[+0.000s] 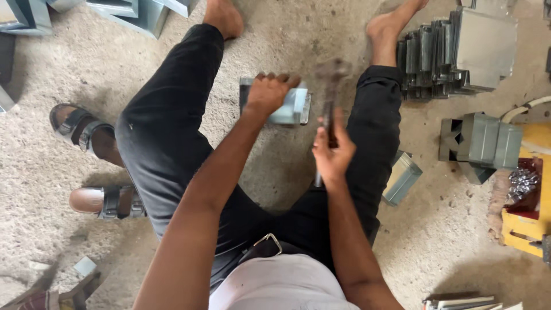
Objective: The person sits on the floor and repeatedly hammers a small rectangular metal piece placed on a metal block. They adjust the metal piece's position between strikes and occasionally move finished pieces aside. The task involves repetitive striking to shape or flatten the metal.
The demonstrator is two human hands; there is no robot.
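Sheet-metal box [291,107], pale grey and folded at the edges, is seen lying on the sandy concrete floor [51,172] between the spread legs of the seated person, near the bare feet. It is pressed down from above by the left hand [268,92], whose fingers are curled over its top edge. The right hand [332,156] is closed around the handle of a hammer [329,97], which is raised just beside the box; its head is blurred, so its exact shape cannot be told.

A stack of folded metal pieces [436,57] is stood on edge at the upper right, with a flat grey sheet [487,49] laid against it. Below that, a cluster of grey box-shaped parts [481,143] is placed well apart from the hands. One more small metal box [402,178] is lying just beside the right thigh. A yellow crate [531,224] is set at the right edge, holding a heap of shiny metal scraps [521,182]. Further grey metal parts [135,11] are lined up along the upper left.

A pair of dark strapped sandals [94,166] is left on the floor at the left, beside the left leg. No label or printed sign can be made out on any of the pieces.
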